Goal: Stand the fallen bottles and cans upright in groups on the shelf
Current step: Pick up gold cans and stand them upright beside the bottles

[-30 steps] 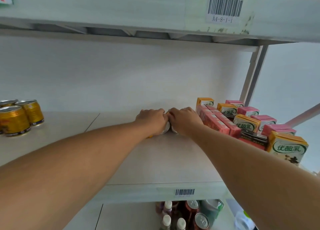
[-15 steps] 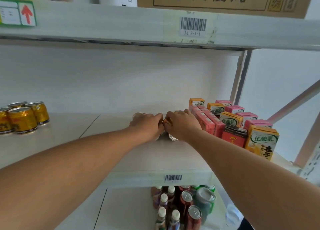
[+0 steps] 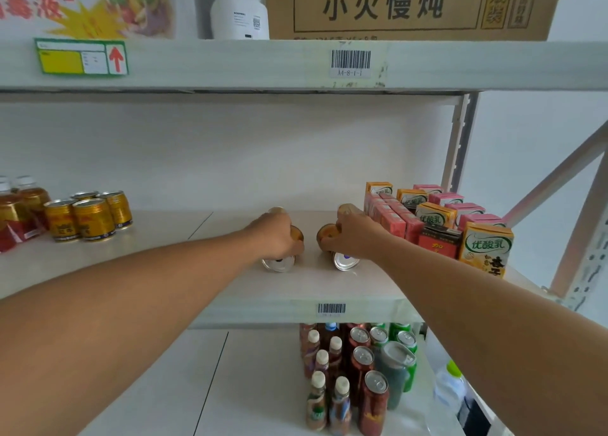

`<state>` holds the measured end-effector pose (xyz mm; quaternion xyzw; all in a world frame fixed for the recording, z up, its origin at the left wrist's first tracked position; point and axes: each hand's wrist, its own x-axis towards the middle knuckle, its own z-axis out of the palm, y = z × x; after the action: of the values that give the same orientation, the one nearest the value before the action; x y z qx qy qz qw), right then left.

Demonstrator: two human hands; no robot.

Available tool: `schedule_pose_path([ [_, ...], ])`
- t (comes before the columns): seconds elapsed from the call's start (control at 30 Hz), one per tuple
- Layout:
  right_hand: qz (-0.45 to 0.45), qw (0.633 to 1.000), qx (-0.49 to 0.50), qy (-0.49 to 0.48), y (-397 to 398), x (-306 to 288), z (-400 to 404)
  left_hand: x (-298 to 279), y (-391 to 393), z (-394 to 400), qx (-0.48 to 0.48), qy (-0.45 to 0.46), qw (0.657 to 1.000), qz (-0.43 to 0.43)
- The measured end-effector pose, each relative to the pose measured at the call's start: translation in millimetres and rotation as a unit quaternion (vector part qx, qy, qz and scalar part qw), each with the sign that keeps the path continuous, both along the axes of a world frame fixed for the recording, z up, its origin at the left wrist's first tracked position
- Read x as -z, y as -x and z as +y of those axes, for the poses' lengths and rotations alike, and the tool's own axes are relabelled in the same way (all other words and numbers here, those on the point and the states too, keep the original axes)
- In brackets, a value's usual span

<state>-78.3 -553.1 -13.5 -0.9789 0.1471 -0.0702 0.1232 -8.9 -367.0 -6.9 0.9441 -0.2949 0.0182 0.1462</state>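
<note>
Both arms reach in over the pale white middle shelf [image 3: 329, 287]. The left hand [image 3: 276, 238] is curled down over a gold metal can lying on its side [image 3: 279, 262], its silver end facing the camera just under the knuckles; a second gold can [image 3: 277, 210] peeks out behind the fingers. The right hand [image 3: 352, 238] is clamped the same way over another fallen gold can [image 3: 345, 260], silver end poking out below the palm, with one more can top [image 3: 348, 209] showing beyond it. The two hands sit apart, bare shelf between them. Upright gold cans [image 3: 88, 217] stand grouped far left; orange and pink drink cartons [image 3: 437, 218] crowd just right of the right hand.
</note>
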Motion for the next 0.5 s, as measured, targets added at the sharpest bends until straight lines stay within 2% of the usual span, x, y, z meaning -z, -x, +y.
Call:
schedule_pose_path([
  [0.1,0.03,0.999,0.028,-0.031,6,-4,8,-9,-3,11,-0.029,-0.018,0.997,0.072],
  [0.23,0.047,0.998,0.051,-0.001,8,-10,24,-12,-2,25,-0.046,0.009,0.985,0.167],
  [0.37,0.036,0.996,0.077,-0.038,5,-12,38,-9,-9,52,-0.048,0.016,0.989,0.139],
  [0.5,-0.045,0.979,0.123,-0.155,-7,-14,61,-1,-22,99,-0.051,0.134,0.983,0.118],
])
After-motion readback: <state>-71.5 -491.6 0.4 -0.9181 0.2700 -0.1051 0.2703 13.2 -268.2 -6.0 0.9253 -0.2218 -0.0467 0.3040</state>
